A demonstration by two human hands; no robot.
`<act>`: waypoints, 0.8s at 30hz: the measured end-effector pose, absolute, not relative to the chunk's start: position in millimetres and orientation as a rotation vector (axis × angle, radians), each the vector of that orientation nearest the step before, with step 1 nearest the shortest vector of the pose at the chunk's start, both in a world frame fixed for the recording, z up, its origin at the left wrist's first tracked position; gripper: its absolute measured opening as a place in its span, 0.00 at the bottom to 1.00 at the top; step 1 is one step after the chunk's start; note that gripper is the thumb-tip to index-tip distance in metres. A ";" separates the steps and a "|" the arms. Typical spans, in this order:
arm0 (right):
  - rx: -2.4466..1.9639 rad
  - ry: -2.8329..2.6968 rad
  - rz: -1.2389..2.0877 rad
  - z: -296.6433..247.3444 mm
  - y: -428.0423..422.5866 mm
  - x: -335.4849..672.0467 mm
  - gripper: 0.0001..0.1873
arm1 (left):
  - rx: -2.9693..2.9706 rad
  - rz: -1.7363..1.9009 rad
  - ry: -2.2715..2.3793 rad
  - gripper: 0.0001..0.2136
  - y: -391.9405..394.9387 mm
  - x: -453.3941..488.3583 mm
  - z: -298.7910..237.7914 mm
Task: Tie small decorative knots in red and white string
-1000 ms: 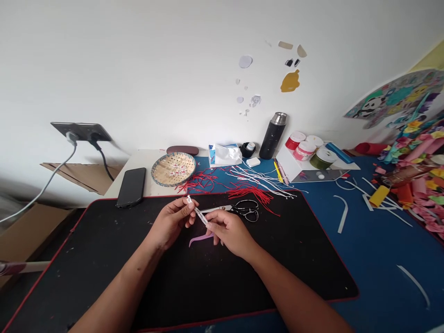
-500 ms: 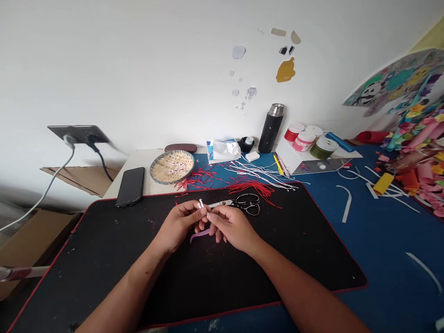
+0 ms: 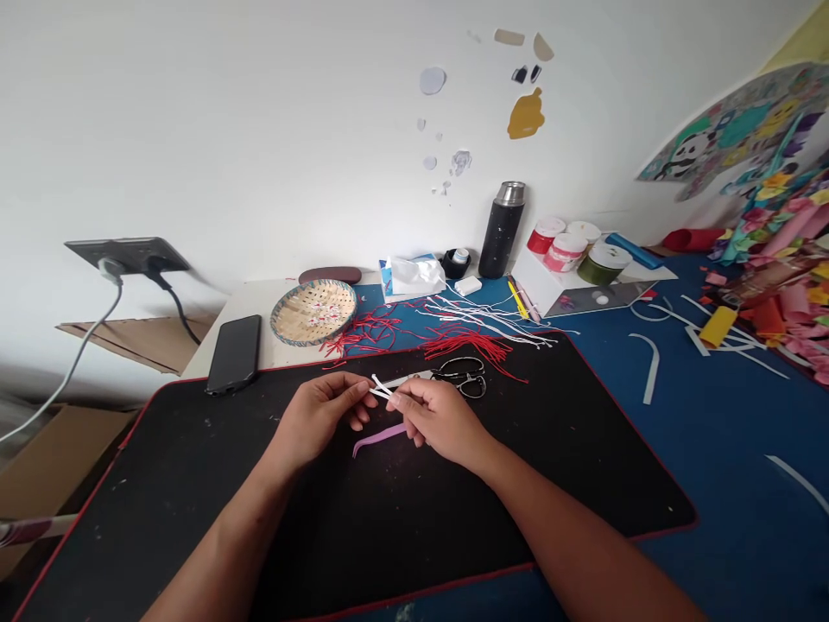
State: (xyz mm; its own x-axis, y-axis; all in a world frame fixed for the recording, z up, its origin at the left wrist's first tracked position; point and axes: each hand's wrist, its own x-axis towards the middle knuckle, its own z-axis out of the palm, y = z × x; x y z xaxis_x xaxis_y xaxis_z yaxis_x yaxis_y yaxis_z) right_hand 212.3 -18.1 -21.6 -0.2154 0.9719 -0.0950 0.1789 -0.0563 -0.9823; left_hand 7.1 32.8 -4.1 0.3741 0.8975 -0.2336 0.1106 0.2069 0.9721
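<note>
Between both hands, just above the black desk mat [image 3: 161, 466], a small folded white strip [image 3: 380, 387], its long axis slanting from upper left down to lower right, its lower end pinched in the closed fingers [image 3: 408, 394] of the nearer right hand [image 3: 444, 416]. Fingers [image 3: 357, 390] of the left hand [image 3: 316, 415] just beside its upper end, whether gripping impossible to tell. Below the hands, a curved lilac strip [image 3: 382, 439]; just beyond, black-handled scissors [image 3: 461, 370].
</note>
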 end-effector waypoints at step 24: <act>-1.311 -1.561 1.265 -18.7 -20.4 212.1 0.12 | 1.258 0.759 1.067 0.15 38.2 -1.6 -0.1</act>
